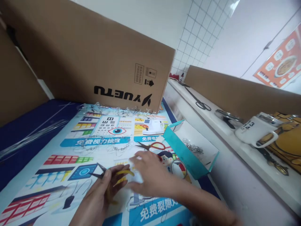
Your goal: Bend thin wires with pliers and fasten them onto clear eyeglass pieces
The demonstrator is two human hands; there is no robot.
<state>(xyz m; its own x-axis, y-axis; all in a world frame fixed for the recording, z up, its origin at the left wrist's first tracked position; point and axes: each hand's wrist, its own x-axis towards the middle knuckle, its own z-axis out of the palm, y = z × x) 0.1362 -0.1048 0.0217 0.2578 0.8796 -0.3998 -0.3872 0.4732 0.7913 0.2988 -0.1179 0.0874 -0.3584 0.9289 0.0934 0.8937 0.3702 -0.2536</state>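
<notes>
My left hand [101, 191] is closed around a yellow-handled tool [125, 172] with two dark pointed tips spread apart toward the left; whether it is pliers or scissors I cannot tell. Just to its right, my right hand [149, 172] is smeared by motion, its thumb and fingers apart, with nothing visible between them. Beyond the right hand lie red-handled scissors [157, 145], blades apart. A clear beaded strand [121, 146] rests on the printed sheet [94, 153] ahead of my hands.
An open turquoise box [185, 153] at right holds tangled silvery wire or chain [194, 147]. Behind stands a large cardboard box [105, 56], more clear strands [98, 109] along its foot. The ledge at right bears scissors [203, 106] and a white mug [255, 130]. A black pendant-like piece [68, 201] lies front left.
</notes>
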